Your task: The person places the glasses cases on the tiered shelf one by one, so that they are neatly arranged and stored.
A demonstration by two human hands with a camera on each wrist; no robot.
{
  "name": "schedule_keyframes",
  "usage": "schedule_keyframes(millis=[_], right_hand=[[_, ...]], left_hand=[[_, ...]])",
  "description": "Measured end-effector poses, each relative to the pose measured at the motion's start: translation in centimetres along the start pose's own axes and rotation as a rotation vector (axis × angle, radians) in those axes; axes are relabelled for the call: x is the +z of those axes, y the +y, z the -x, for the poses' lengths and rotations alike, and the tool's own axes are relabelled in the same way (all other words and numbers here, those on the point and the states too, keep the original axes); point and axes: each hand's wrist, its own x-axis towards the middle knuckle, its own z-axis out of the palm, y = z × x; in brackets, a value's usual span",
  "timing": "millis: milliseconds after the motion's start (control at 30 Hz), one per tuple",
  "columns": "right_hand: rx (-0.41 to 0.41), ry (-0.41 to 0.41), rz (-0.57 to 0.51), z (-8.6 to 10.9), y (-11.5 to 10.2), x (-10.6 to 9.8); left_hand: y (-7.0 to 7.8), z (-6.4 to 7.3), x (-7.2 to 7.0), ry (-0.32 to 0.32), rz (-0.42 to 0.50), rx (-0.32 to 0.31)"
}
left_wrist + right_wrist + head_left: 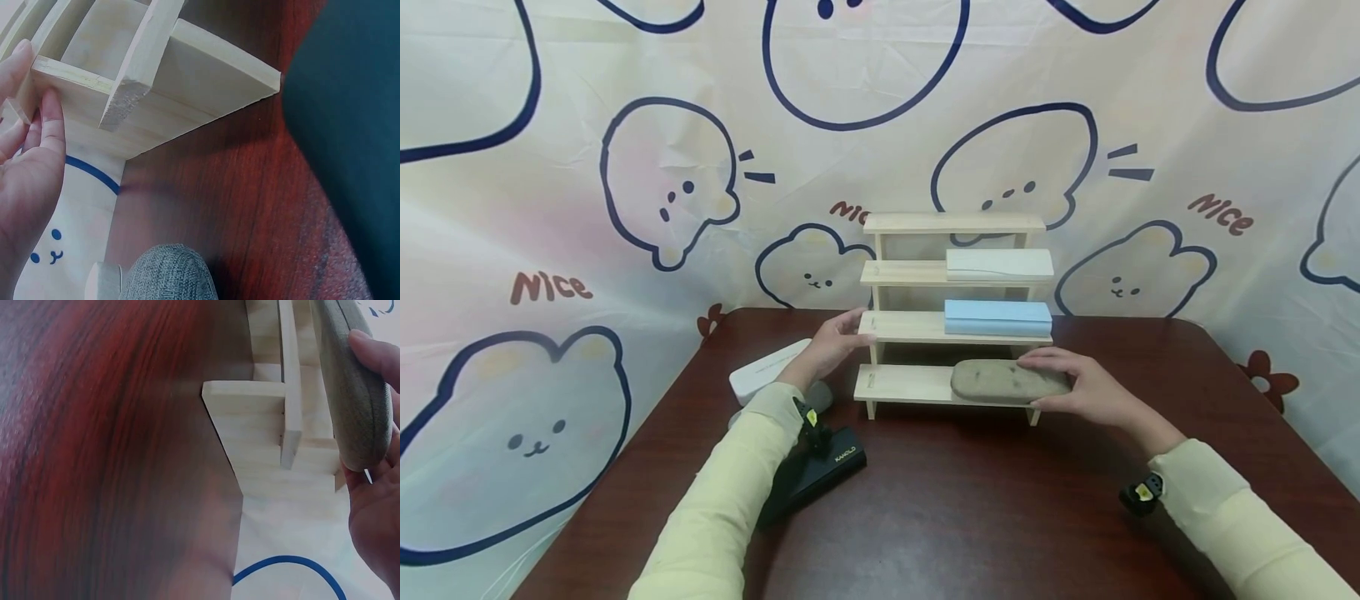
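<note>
A four-step wooden display rack (pixel 906 382) stands at the back of the table. My left hand (pixel 833 346) grips the left end of its second step from the bottom; in the left wrist view the fingers (pixel 53 122) lie against the side of the wood. On the lowest step, toward the right, sits a grey-brown fabric glasses case (pixel 992 381), long and rounded. My right hand (pixel 1078 383) holds the case's right end, thumb in front and fingers behind. The right wrist view shows the case (pixel 356 387) over the step, with the thumb on its side.
A light blue case (pixel 997 318) and a white case (pixel 998 265) lie on the middle steps, to the right. Left of the rack are a white box (pixel 767 371), a grey fabric case (pixel 820 396) and a dark case (pixel 831 467) with lettering. A printed curtain (pixel 842 167) hangs behind.
</note>
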Motion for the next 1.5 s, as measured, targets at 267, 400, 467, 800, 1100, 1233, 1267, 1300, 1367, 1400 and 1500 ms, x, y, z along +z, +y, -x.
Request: schedule_keyframes(millis=[267, 400, 467, 800, 1100, 1233, 1267, 1300, 1367, 1400, 1500], right_hand=[[-0.007, -0.003, 0.014, -0.8, 0.0, 0.6], [0.005, -0.007, 0.005, -1.0, -0.1, 0.8], [0.015, -0.009, -0.001, -1.0, 0.0, 0.9], [0.019, -0.006, -0.007, -1.1, 0.3, 1.3], [0.012, -0.026, 0.007, -1.2, 0.6, 1.3], [0.014, -0.020, 0.036, -1.2, 0.2, 1.3], [0.013, -0.019, 0.043, -1.1, -0.1, 1.3], [0.011, -0.017, 0.048, -1.1, -0.4, 1.2], [-0.005, -0.015, 0.057, -1.1, -1.4, 1.1], [-0.012, -0.016, 0.059, -1.0, -1.9, 1.1], [-0.026, -0.019, 0.065, -1.0, -3.3, 0.9]], left_hand=[[-0.1, -0.1, -0.1, 0.009, 0.006, -0.001], [-0.2, -0.2, -0.1, 0.009, 0.000, 0.002], [0.1, 0.0, 0.0, 0.001, 0.001, -0.004], [-0.2, -0.2, 0.0, 0.008, 0.003, 0.012], [-0.2, -0.1, 0.1, 0.018, -0.010, 0.009], [-0.2, -0.2, 0.1, 0.015, 0.002, 0.010], [-0.2, -0.2, 0.1, 0.014, 0.004, 0.010], [-0.2, -0.2, 0.1, 0.014, 0.004, 0.010], [-0.2, -0.2, 0.1, 0.013, 0.005, 0.010], [-0.2, -0.2, 0.1, 0.017, 0.005, 0.007], [-0.3, -0.2, 0.0, 0.021, -0.001, 0.004]])
